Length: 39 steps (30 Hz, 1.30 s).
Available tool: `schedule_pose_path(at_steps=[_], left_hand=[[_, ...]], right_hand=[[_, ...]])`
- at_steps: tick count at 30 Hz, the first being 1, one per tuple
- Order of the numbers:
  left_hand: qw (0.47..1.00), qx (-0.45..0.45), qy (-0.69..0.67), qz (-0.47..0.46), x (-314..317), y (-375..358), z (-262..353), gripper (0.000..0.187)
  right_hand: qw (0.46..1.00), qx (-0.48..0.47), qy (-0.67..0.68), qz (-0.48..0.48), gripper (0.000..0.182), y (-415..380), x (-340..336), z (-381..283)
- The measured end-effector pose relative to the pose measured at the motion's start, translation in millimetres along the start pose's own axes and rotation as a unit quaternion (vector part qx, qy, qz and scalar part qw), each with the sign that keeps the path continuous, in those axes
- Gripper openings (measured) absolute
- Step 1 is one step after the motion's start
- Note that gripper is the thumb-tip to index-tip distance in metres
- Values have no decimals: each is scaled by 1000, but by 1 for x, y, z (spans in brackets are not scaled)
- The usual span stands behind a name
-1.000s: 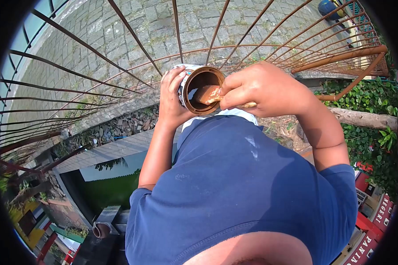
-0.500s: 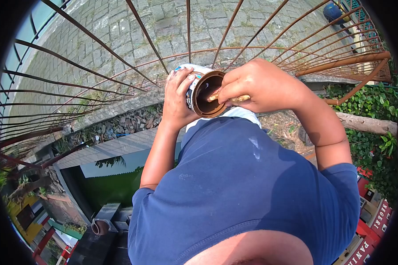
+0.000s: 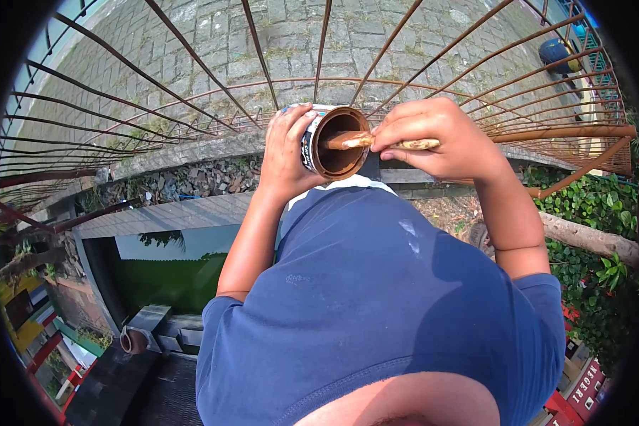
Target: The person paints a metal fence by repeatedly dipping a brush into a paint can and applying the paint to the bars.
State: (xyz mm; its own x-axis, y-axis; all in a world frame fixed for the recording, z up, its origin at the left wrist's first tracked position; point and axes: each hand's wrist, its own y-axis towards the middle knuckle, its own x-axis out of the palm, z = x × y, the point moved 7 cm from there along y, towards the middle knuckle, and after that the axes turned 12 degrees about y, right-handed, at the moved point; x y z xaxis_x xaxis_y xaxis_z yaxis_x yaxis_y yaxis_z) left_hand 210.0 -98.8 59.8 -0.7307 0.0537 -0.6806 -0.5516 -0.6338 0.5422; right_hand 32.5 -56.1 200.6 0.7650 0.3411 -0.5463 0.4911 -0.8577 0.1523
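My left hand [image 3: 287,153] is wrapped round the side of a paint can [image 3: 310,150], which is tilted so its mouth faces right. Brown paint coats the can's rim and inner wall. Between the thumb and fingers of my right hand [image 3: 433,136] is the handle of a paintbrush [image 3: 358,140]. Its brown-coated head reaches into the can's mouth, while the pale, paint-smeared handle end sticks out past my fingers.
Thin metal fence bars [image 3: 324,50] fan out in front of me, with stone paving [image 3: 213,50] behind them. A green pond [image 3: 170,280] lies at lower left, near a clay pot [image 3: 133,340]. Leafy shrubs [image 3: 596,199] and a tree branch [image 3: 589,236] are at right.
My right hand has drawn back a little to the right, so more of the paintbrush shows at the can's mouth. My left hand still holds the can. The view has shifted slightly.
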Motion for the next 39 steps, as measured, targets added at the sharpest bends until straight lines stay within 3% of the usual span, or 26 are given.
schedule_pose_path(at_steps=[4,5,8,12,24,39], left_hand=[[994,-103,31,-8,-4,-5,5,114],[992,-116,43,-9,-4,-6,6,115],[984,-166,60,-16,-2,-5,13,117],[975,-206,74,-29,6,-6,20,117],[972,-222,71,-41,5,-10,-8,118],[982,-173,59,-49,-119,-36,-148,115]], right_hand=[[988,57,98,103,13,-27,-13,30],[974,109,141,136,12,-38,-12,43],[926,152,274,209,11,-60,-8,75],[907,146,333,212,12,-80,-14,101],[931,139,280,191,13,-78,-23,113],[912,131,283,268,11,100,79,54]])
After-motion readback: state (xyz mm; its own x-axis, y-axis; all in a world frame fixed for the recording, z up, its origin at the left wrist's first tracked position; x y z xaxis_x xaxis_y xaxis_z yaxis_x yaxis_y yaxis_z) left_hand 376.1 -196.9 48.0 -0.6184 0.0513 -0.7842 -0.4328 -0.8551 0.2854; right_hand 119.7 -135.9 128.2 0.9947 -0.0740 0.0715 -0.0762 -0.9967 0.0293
